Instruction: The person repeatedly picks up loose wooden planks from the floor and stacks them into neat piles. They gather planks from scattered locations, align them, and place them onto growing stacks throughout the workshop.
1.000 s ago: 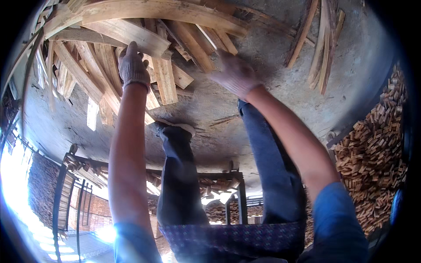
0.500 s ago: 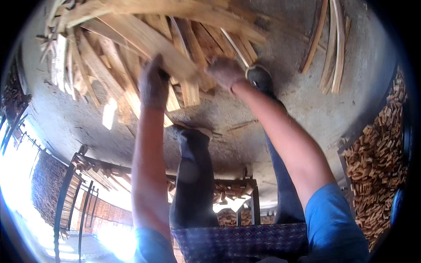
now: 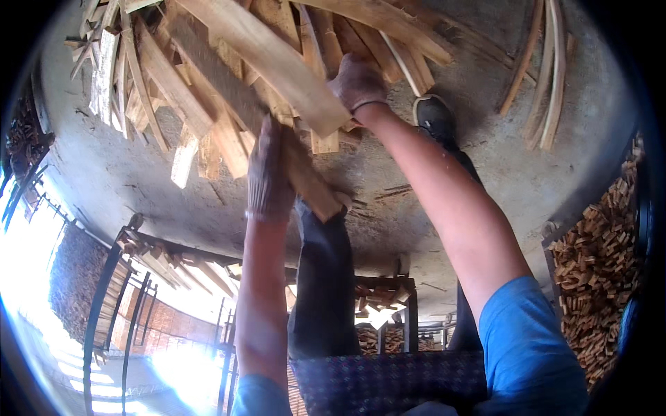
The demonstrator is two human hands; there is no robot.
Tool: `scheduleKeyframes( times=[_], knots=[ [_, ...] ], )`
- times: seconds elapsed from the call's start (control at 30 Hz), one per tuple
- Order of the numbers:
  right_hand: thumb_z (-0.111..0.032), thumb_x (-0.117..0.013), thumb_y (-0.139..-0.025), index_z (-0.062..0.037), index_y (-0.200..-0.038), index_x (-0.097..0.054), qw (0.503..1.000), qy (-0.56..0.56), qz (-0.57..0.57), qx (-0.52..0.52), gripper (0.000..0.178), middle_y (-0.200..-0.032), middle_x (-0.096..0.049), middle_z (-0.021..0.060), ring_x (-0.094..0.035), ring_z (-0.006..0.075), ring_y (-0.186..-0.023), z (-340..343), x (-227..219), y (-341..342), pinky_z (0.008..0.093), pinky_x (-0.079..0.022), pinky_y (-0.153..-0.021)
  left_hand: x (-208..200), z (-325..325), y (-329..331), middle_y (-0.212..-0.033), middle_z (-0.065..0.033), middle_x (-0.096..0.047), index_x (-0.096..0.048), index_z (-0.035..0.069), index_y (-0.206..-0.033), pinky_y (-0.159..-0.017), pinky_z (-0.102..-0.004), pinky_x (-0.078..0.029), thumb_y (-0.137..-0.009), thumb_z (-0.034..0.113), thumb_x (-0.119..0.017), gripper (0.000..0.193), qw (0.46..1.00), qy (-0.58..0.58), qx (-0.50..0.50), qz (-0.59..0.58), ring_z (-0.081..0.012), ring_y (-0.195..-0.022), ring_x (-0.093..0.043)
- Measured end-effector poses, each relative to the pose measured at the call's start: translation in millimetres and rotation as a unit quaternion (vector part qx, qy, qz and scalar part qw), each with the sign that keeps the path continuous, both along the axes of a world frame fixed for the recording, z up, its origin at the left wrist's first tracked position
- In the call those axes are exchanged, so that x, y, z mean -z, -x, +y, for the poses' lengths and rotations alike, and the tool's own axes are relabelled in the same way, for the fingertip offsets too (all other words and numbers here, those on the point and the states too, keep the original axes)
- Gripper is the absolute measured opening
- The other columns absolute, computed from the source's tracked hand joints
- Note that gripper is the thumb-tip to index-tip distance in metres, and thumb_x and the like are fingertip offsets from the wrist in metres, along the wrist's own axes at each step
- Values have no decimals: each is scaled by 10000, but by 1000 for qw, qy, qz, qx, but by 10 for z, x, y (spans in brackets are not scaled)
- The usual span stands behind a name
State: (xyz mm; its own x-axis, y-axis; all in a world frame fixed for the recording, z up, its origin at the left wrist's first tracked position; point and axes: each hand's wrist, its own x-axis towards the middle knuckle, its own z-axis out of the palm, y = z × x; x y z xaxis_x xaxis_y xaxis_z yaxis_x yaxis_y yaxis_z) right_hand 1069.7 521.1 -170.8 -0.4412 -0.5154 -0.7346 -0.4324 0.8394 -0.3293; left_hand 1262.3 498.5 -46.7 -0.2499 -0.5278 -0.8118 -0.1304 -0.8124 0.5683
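A pale wooden plank (image 3: 270, 57) lies slanted across the top of a heap of split boards, its cut end toward me. My right hand (image 3: 359, 83), in a knitted glove, is closed at that plank's right edge near the end; its fingertips are partly hidden. Below and left of it, a darker plank (image 3: 311, 182) slants from the heap toward my left leg. My left hand (image 3: 270, 170), also gloved, is against the darker plank's left side, fingers together around its edge.
More loose boards (image 3: 166, 80) fan out on the concrete floor (image 3: 388, 229). Several long thin strips (image 3: 548, 76) lie at the far right. My right shoe (image 3: 435, 118) stands beside the heap. Metal racks (image 3: 409, 312) with wood are nearby, and a tall stack of wood pieces (image 3: 596, 256) stands right.
My left hand has moved from the pale plank to the darker one, which now reaches nearer to me. My right hand has shifted slightly upward, beside the pale plank's end.
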Motion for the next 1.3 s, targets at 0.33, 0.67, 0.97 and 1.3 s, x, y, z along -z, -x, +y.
scheduleKeyframes(
  times=[0.33,0.67,0.97,1.3],
  knots=[
    [-601,-617,-914,-156,-773,-486,929,-2,-371,-5,485,-685,-395,-52,-371,102,-566,666,-2127,806,318,-311,-442,-1573,1223,292,-942,-58,-687,-671,18,-1158,-738,-306,-539,-1038,414,-614,418,977,-67,-33,-200,-154,-835,-649],
    [-531,-742,-905,-56,-1045,-665,944,58,-318,-72,501,-898,-664,122,-706,263,-829,2062,-3565,1362,402,-564,-730,-2544,1776,1444,-1140,-83,-715,-634,-2,-1301,-839,-328,-583,-1044,298,-649,395,973,-223,-9,-61,-158,-1008,-690],
    [-276,-745,-945,-31,-1203,-644,942,-27,-173,288,369,-985,-715,107,-701,204,-911,3436,-3496,2746,361,-580,-798,-1703,2309,3306,-1111,-156,-751,-659,-38,-1301,-881,-386,-579,-1009,356,-720,494,935,-204,263,123,-231,-991,-718],
    [-301,-864,-791,-17,-1586,-352,970,23,145,-191,988,-1566,-441,274,-470,396,-1448,1972,-1472,3486,441,-401,-1215,-303,733,1904,-1432,-218,-602,-453,36,-1524,-1061,-370,-517,-917,357,-825,781,863,271,386,-180,-321,-1281,-620]
  ],
)
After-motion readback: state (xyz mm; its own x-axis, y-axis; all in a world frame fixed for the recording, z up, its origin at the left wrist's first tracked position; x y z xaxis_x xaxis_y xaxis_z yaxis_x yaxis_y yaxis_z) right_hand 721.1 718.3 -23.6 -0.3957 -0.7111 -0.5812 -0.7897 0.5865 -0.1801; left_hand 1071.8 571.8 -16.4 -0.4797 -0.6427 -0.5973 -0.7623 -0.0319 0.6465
